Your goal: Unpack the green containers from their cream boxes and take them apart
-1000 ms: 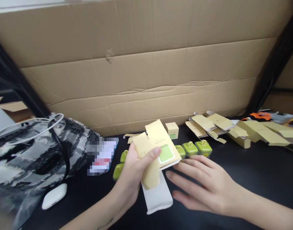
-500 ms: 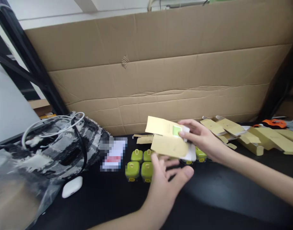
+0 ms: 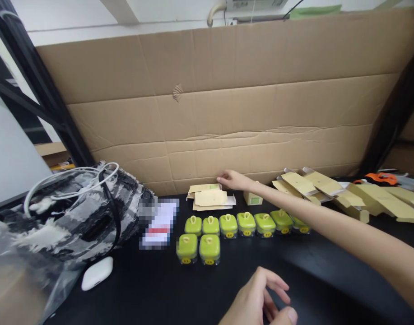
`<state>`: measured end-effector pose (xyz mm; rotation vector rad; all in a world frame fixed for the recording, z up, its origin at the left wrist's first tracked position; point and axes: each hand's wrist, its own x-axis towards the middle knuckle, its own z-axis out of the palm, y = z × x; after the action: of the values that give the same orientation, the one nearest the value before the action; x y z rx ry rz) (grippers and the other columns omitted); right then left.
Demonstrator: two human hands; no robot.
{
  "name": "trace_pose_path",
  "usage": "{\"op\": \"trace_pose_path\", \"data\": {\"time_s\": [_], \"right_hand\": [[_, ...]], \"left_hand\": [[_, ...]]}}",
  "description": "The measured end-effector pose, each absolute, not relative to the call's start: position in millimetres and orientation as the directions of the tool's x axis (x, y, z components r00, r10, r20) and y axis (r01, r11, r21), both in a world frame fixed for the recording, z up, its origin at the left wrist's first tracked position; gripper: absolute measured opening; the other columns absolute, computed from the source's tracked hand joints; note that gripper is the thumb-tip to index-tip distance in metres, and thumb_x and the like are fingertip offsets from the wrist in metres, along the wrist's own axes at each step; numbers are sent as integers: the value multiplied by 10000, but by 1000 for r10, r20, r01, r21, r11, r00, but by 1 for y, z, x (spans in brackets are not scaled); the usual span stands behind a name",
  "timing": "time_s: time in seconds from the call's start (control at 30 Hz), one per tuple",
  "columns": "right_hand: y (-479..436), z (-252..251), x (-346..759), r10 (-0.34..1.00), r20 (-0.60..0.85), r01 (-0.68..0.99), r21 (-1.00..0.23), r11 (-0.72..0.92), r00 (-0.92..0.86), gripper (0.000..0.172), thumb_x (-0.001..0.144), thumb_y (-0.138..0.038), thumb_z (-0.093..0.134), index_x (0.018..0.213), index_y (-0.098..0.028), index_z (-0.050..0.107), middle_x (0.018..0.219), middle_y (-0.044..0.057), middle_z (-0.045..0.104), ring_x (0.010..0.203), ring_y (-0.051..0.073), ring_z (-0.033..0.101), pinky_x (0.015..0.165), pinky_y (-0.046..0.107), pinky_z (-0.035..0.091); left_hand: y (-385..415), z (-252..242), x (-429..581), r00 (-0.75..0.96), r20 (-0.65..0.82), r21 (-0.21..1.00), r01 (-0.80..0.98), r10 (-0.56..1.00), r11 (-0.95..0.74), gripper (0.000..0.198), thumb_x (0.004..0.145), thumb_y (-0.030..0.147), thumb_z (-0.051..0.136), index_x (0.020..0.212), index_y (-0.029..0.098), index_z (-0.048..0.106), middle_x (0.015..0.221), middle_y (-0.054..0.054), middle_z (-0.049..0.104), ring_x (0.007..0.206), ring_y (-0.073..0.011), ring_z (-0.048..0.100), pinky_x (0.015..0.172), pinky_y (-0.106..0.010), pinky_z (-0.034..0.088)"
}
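Observation:
My right hand [image 3: 234, 179] reaches far back to the cardboard wall, fingers stretched flat and empty, just beside a small stack of flattened tan carton blanks [image 3: 210, 197] lying on the black table [image 3: 328, 271]. My left hand [image 3: 261, 300] hovers low at the front edge, fingers loosely curled with nothing visible in them. Between the hands stand several green lidded containers [image 3: 229, 225] in a row, with two more [image 3: 198, 248] in front at the left. A small folded tan box [image 3: 252, 197] stands behind the row, partly hidden by my right arm.
A pile of unfolded tan cartons [image 3: 328, 189] lies at the back right, with an orange tool [image 3: 379, 177] beyond. A black-and-white bag [image 3: 67, 216] with white cable sits at left, a white earbud case [image 3: 97, 272] before it. A blurred card [image 3: 159, 223] lies nearby. A cardboard sheet [image 3: 227, 113] backs the table.
The carton blank went from my left hand to my right, which carried it back and laid it on the stack by the wall. My left hand dropped to the front edge, empty.

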<state>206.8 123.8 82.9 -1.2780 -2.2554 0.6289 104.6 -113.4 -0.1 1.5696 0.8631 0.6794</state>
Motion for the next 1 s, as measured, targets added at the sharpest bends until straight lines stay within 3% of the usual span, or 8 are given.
{"op": "trace_pose_path", "data": {"time_s": [0.27,0.4,0.47,0.53,0.63,0.7,0.83,1.0], "right_hand": [[106,93,300,833,125,758,-360,544,-539,279,932,-313,566,1178,-181,573,1196,81,597,983,208,621,824,414,531],[90,81,315,793,271,739,-292,608,-545,296,923,-319,577,1182,-175,565,1194,79,591,998,217,612,835,430,520],[77,81,318,749,399,716,-263,646,-529,375,887,-349,615,1200,-159,538,1197,103,571,1038,251,584,858,458,500],[55,84,320,680,509,677,-232,699,-528,478,839,-391,654,1222,-149,501,1182,133,557,1074,288,551,882,476,480],[10,86,319,552,575,573,-168,802,-604,482,828,-392,652,1228,-185,480,1174,131,563,1110,289,531,918,447,465],[-23,82,313,444,571,473,-108,875,-691,398,862,-329,613,1220,-215,483,1157,106,588,1091,249,548,900,387,478],[-68,67,293,240,577,300,9,954,-781,307,960,-262,471,1249,-159,454,1109,129,623,1030,211,588,878,335,493],[-80,51,284,301,659,409,11,913,-689,317,986,-353,419,1213,-137,465,1062,130,645,1025,193,610,879,269,501]], "left_hand": [[-114,16,107,607,-35,943,283,794,-174,304,697,159,614,989,178,535,1002,-60,611,659,-112,511,678,-265,449],[-113,18,102,637,98,885,296,764,-360,274,736,155,577,1006,175,533,999,-69,594,681,-128,572,685,-276,507],[-111,23,98,619,304,751,313,725,-582,269,755,131,561,1021,163,528,997,-90,602,781,-179,617,742,-322,535],[-107,31,94,600,515,501,369,613,-783,296,787,117,561,1077,151,508,1040,-121,603,950,-245,608,844,-399,531],[-99,41,87,548,711,161,483,441,-861,459,836,124,576,1249,113,376,1226,-205,517,1197,-311,488,981,-505,462],[-94,42,83,502,792,41,525,348,-850,572,836,125,595,1308,111,273,1315,-240,431,1296,-319,400,1037,-538,412],[-91,37,75,546,787,0,466,288,-885,597,808,161,587,1312,113,269,1265,-220,494,1241,-295,499,986,-443,499],[-97,35,69,594,717,49,481,366,-875,588,834,214,568,1341,95,295,1115,-171,657,1019,-258,670,855,-342,584]]}}
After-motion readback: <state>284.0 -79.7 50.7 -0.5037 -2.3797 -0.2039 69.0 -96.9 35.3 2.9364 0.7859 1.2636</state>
